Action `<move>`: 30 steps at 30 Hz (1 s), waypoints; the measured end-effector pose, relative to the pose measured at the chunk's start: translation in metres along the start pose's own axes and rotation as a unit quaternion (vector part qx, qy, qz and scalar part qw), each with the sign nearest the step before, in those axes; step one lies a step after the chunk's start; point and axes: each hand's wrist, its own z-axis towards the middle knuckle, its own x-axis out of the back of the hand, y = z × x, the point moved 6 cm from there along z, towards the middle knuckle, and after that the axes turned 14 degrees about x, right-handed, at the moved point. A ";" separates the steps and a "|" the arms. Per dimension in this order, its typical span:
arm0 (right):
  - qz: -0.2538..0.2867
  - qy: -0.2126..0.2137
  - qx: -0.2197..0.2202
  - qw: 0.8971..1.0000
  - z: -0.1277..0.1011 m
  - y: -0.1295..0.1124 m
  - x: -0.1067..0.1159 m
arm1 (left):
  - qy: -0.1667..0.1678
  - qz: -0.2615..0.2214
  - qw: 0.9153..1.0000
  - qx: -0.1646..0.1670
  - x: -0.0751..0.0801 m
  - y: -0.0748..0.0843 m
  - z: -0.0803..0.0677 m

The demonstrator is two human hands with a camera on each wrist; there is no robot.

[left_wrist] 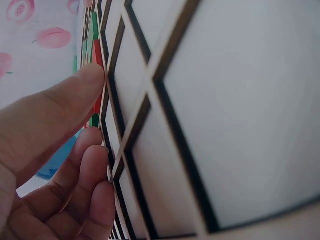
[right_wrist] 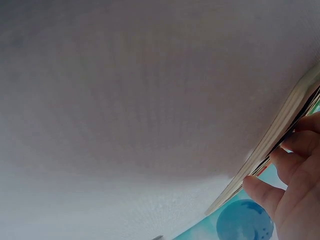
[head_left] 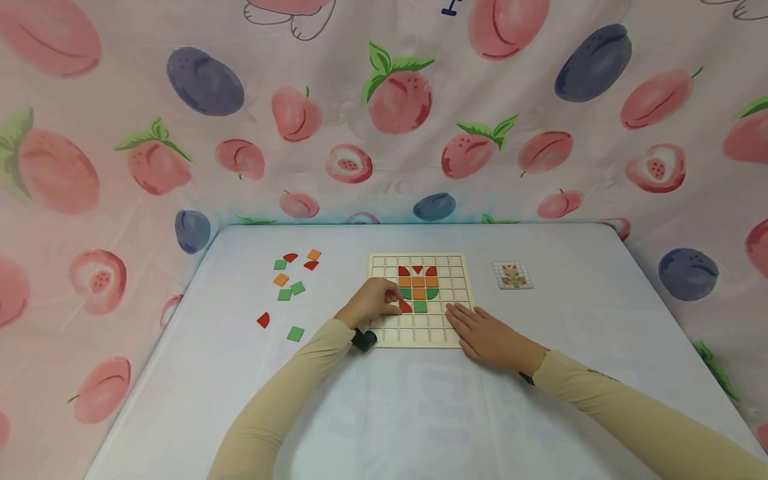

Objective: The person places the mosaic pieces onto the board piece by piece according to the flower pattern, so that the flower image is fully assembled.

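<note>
Left hand (head_left: 369, 303) pinches one red tile (head_left: 406, 307).

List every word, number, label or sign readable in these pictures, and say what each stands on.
No readable text anywhere.
Small card: only a coloured pattern, too small to show any lettering.
Grid board: plain squares and coloured tiles, no marks.
Fruit-print cloth: pictures only; a dark mark at the top edge is cut off and unreadable.

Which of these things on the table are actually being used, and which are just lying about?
In use:
- wooden grid board
- red quarter-round tile, at the left hand fingers
- right hand, flat on the board
- pattern card

Lying about:
- loose tiles left of the board
- fruit-print cloth behind
</note>
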 end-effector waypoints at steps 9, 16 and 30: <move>0.014 0.006 -0.002 1.000 0.000 0.000 0.001 | -0.005 0.006 1.000 0.004 -0.002 0.001 0.002; 0.014 0.006 -0.001 1.000 0.000 0.000 0.002 | -0.012 -0.006 1.000 0.009 -0.001 0.000 0.003; 0.018 0.003 -0.001 1.000 0.000 -0.001 0.002 | 0.028 -0.083 0.996 0.009 0.057 -0.029 -0.002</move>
